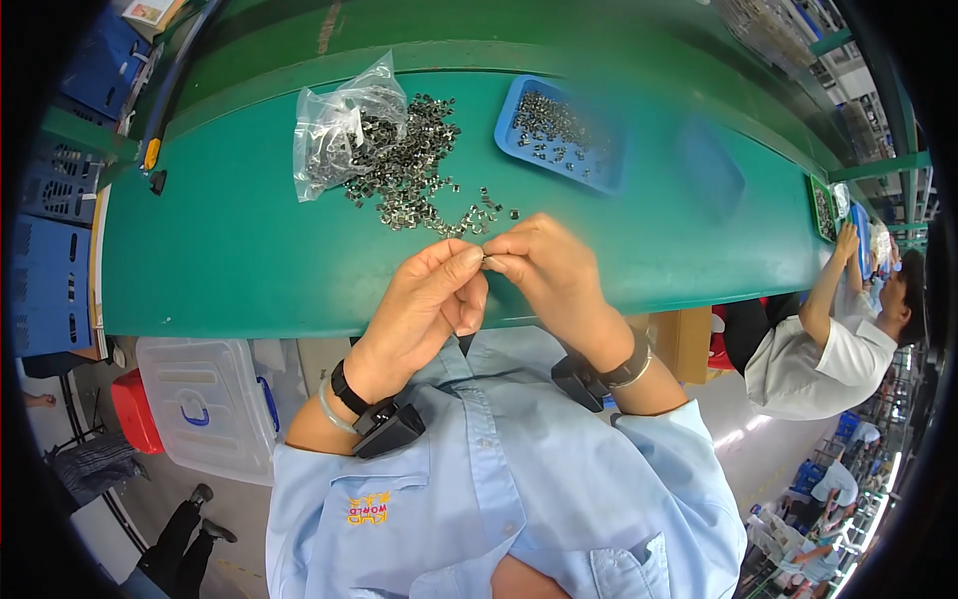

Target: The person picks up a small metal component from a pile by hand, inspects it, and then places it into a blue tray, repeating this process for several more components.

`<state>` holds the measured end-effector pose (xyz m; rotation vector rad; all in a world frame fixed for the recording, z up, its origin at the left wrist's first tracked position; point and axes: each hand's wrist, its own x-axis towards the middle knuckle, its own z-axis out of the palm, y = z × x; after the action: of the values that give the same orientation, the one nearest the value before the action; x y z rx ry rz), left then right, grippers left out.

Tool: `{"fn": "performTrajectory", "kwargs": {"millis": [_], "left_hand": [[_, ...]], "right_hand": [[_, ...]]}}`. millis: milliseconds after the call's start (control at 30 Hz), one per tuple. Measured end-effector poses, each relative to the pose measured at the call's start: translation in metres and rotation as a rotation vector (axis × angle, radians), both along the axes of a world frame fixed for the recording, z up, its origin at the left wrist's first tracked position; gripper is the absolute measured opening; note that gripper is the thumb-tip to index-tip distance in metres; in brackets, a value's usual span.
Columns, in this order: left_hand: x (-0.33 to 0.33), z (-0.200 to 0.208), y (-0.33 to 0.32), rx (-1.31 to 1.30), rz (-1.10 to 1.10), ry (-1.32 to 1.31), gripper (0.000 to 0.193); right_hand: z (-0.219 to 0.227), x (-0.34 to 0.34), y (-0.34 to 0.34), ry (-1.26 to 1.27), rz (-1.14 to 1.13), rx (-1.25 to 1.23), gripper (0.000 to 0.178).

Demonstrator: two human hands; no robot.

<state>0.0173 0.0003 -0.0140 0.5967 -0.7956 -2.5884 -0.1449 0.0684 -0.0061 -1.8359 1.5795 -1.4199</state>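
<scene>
My left hand [439, 290] and my right hand [549, 270] meet over the near part of the green tabletop. Both pinch one small metal piece [485, 260] between thumb and forefinger; the fingertips cover most of it, so its exact kind does not show. Beyond my hands spreads a loose pile of small shiny metal pieces [409, 165], with a few strays closest to my fingers. A clear plastic bag [334, 150] lies open against the pile's left side, with more pieces in it. To the right, a blue tray [509, 135] holds similar small metal pieces.
The green tabletop [230, 260] runs under everything. At its right end is a green tray [823, 210] near a co-worker in a pale shirt [828, 349]. A clear lidded storage box [205, 399] and a red bin [137, 409] stand below, left. A cardboard box [682, 344] stands below, right.
</scene>
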Motion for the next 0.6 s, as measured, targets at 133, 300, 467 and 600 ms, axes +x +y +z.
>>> {"fn": "performTrajectory", "kwargs": {"millis": [133, 300, 467, 600], "left_hand": [[0.005, -0.002, 0.003, 0.034, 0.066, 0.022, 0.02], [0.009, 0.004, 0.007, -0.092, 0.128, -0.038, 0.021], [0.01, 0.012, 0.011, -0.139, 0.182, -0.085, 0.02], [0.009, 0.011, 0.01, -0.163, 0.164, -0.076, 0.017]], "right_hand": [[0.0, 0.012, 0.0, -0.021, -0.041, -0.017, 0.015], [0.002, 0.016, 0.004, 0.189, -0.056, -0.062, 0.017], [0.001, 0.016, 0.003, 0.249, -0.059, -0.098, 0.018], [0.0, 0.016, 0.002, 0.132, -0.066, -0.13, 0.018]]}}
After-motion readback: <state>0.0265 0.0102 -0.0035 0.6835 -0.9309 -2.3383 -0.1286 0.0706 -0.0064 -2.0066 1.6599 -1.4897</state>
